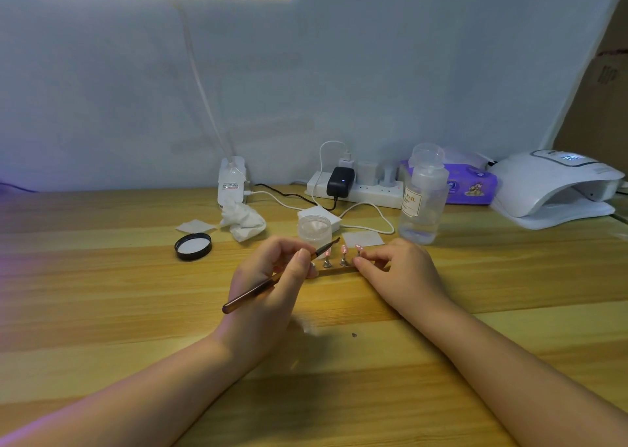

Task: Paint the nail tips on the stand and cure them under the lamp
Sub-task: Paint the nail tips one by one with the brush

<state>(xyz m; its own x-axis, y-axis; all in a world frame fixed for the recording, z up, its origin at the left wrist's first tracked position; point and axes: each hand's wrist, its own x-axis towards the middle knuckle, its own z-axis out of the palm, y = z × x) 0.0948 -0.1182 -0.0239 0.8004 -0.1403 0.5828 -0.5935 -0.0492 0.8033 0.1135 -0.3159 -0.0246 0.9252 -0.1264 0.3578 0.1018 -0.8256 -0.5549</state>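
Both forearms entered from the near edge of the wooden table (102,310) and met at its middle. A small dark speck (354,335) lay on the wood between them.

The left hand (268,283) pinched a thin brown brush (278,276) between thumb and curled fingers. The handle slanted down toward the near left; the tip pointed up and right, over the stand.

The right hand (401,273) lay with fingers curled, their tips on the right end of the stand (334,265). Whether they gripped or only steadied it could not be told.

The stand sat on the table between the two hands. It carried small metal holders with pink nail tips (344,250) upright on them. Three tips showed; the rest was hidden by the hands.

Just behind the stand stood an open clear jar (314,229), with a white pad (363,238) to its right. The jar's black lid (193,246) lay well to the left, inside up. Near it were a crumpled tissue (243,220) and another pad (196,225).

A clear pump bottle (423,195) stood behind the right hand.

Farther back, against the wall, were a white power strip (356,191) with a black adapter (340,181) plugged in, and a purple wipes pack (472,183).

The white lamp (554,188) sat at the far right, its opening facing left, well apart from the stand.
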